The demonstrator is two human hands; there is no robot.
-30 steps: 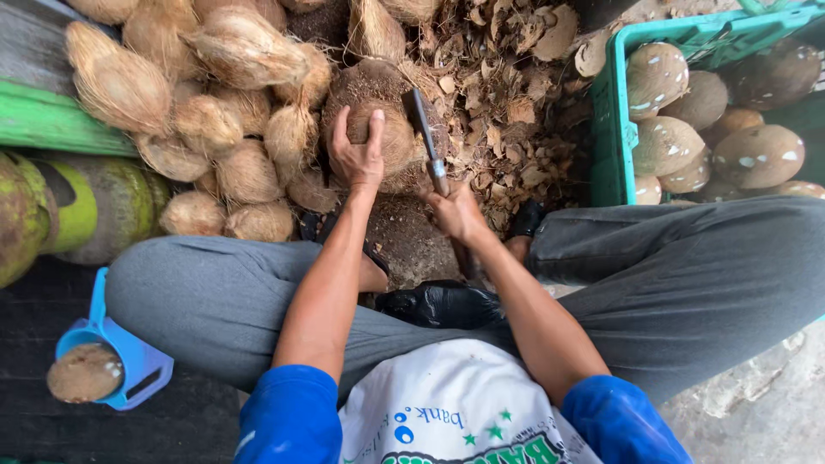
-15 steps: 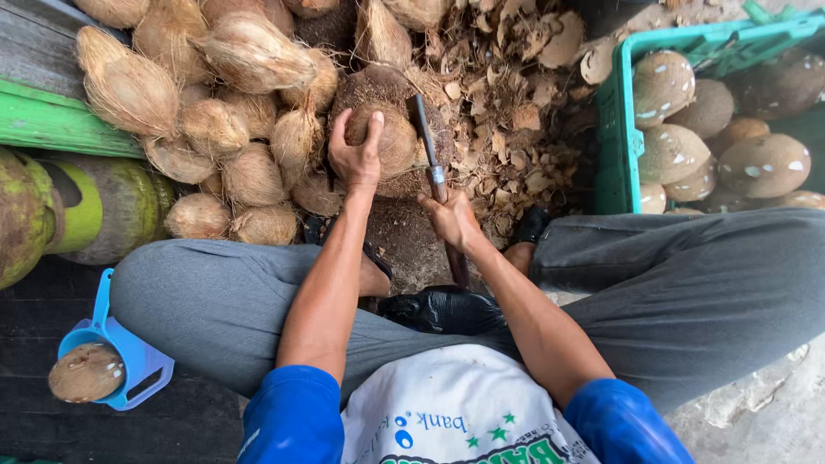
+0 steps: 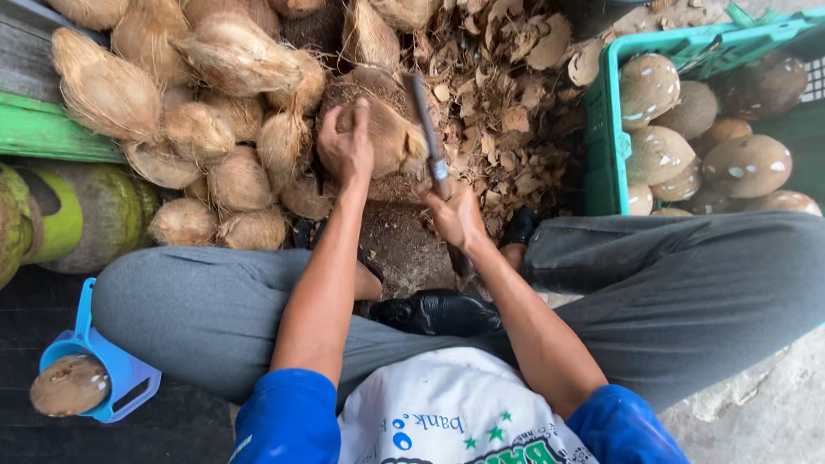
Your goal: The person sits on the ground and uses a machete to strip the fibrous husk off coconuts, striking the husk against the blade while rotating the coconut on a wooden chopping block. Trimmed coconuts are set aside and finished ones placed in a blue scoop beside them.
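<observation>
Gripping husked coconut [image 3: 382,137] and blade [image 3: 427,129]

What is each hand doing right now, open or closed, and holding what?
Left hand: closed on the brown fibrous husked coconut.
Right hand: closed on the handle of the dark metal knife.

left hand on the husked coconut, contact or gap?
Touching. The head view shows the left hand lying on the coconut, fingers curled over its top, with no gap visible.
</observation>
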